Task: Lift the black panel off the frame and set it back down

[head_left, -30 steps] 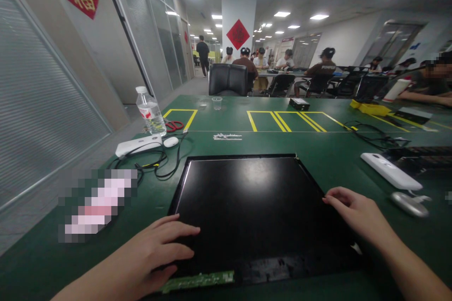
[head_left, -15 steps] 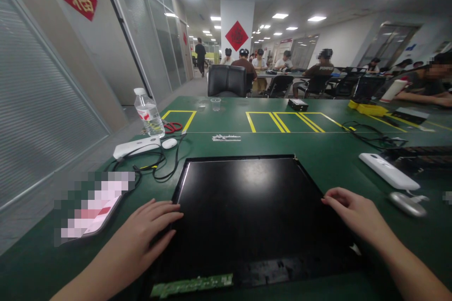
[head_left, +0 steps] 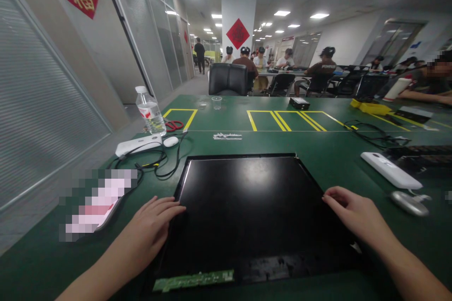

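Note:
A black LCD panel (head_left: 254, 211) lies flat in front of me, with a green circuit board strip (head_left: 194, 281) along its near left edge. My left hand (head_left: 150, 225) grips the panel's left side, its fingertips resting on the edge and its thumb tucked out of sight. On the opposite side, my right hand (head_left: 348, 204) pinches the panel's right edge between thumb and fingers. A bright ceiling reflection shows on the screen's far half.
Left: a phone (head_left: 102, 207), black cables (head_left: 169, 171), a white power bank (head_left: 139, 146), a water bottle (head_left: 150, 113) and red scissors (head_left: 174, 125). Calipers (head_left: 227, 136) lie beyond the panel. Right: a white device (head_left: 390, 169) and a silver mouse-like object (head_left: 409, 203). People sit at farther tables.
My left thumb, seen stretched beside the panel before, is now tucked under the hand, and the left fingers sit slightly farther over the edge. My right hand keeps its pinch.

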Demonstrator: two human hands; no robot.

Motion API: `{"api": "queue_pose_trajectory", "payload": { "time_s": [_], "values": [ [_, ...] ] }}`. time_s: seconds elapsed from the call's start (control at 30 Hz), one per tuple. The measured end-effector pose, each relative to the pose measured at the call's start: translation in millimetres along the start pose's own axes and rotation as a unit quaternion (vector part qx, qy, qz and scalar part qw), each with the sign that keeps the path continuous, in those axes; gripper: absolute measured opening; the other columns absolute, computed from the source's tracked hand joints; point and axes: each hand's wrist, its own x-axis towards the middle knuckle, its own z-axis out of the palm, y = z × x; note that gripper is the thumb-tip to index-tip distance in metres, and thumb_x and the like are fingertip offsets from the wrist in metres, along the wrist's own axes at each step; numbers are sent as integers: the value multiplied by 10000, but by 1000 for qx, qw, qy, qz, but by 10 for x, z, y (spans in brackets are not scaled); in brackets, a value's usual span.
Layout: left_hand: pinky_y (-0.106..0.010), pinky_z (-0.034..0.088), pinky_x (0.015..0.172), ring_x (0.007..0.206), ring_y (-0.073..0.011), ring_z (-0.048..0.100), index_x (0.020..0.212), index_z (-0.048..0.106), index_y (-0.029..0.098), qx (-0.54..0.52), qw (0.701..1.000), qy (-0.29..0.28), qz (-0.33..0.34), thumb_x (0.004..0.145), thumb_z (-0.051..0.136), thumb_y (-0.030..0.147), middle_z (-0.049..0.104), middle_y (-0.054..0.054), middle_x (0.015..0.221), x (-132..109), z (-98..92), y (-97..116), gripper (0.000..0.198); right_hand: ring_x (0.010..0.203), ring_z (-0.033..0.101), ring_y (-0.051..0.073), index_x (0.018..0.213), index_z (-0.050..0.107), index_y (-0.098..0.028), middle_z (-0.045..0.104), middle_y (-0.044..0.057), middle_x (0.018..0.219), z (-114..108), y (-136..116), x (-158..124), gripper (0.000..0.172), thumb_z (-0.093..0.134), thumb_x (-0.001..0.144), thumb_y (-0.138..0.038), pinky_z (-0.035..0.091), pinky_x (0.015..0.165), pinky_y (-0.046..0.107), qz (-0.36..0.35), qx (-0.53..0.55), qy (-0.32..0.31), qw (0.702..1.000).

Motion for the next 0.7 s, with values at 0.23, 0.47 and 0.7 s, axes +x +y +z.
{"api": "queue_pose_trajectory", "payload": {
  "time_s": [0.23, 0.47, 0.7],
  "values": [
    [-433, 468, 1045, 1170, -265, 634, 1184, 668, 284, -73, 997, 11, -23, 834, 419, 101, 726, -56, 1211, 29, -61, 106, 466, 661, 666, 220, 816, 695, -280, 744, 7, 753, 16, -6, -3, 306, 514, 785, -524, 460, 611, 331, 0, -5, 5, 1000],
    [-404, 472, 1039, 1188, -248, 624, 1152, 669, 292, -100, 995, -8, -31, 820, 417, 82, 719, -43, 1206, 22, -73, 103, 466, 668, 671, 226, 817, 701, -278, 747, 13, 756, 20, 23, 6, 313, 518, 787, -531, 464, 604, 327, -7, -13, 9, 1000],
    [-385, 483, 1023, 1200, -241, 619, 1120, 667, 287, -109, 994, -9, -30, 819, 419, 79, 715, -47, 1211, 20, -73, 73, 442, 641, 665, 222, 797, 699, -274, 746, 13, 743, 26, 34, 13, 310, 525, 783, -530, 468, 588, 327, -17, -9, 12, 1000]
  ]
}}
